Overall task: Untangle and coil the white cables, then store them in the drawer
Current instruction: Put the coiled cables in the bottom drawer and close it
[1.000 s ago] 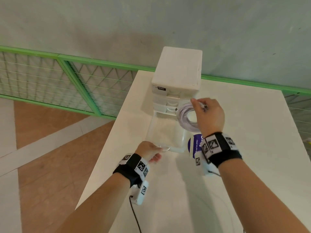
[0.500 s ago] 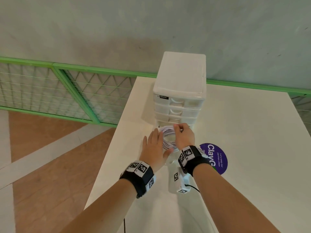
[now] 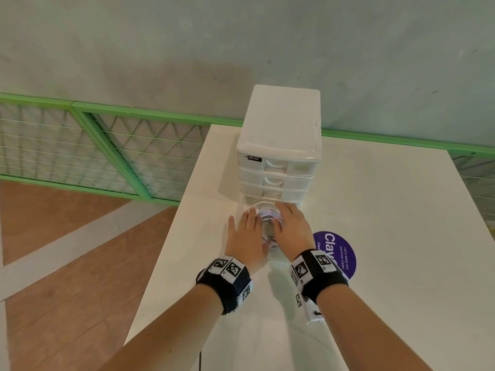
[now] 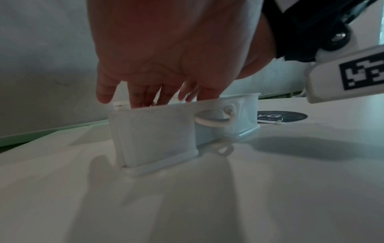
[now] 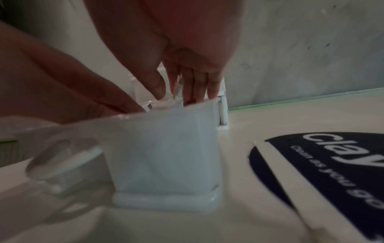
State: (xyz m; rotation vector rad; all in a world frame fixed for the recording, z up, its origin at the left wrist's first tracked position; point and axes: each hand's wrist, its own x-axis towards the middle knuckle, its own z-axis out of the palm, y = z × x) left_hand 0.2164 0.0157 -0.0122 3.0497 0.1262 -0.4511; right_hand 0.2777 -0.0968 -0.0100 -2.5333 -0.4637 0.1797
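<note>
The coiled white cable (image 3: pixel 267 216) lies inside the pulled-out bottom drawer (image 4: pixel 158 134) of the white drawer unit (image 3: pixel 281 129). My left hand (image 3: pixel 246 231) lies flat with straight fingers on the coil's left side, fingertips (image 4: pixel 141 100) dipping past the drawer's rim. My right hand (image 3: pixel 290 226) presses on the coil's right side, its fingers (image 5: pixel 199 88) reaching down into the translucent drawer (image 5: pixel 164 157). Most of the cable is hidden under both hands. The drawer's ring handle (image 4: pixel 214 121) faces me.
The unit stands near the far left corner of the white table (image 3: pixel 388 236). A round purple sticker (image 3: pixel 338 254) lies just right of the drawer. The table's left edge drops to a wooden floor, with a green wire fence (image 3: pixel 107 145) behind.
The right hand brought the coil down from in front of the unit into the open drawer. The left hand left the drawer's handle and laid itself flat on the coil.
</note>
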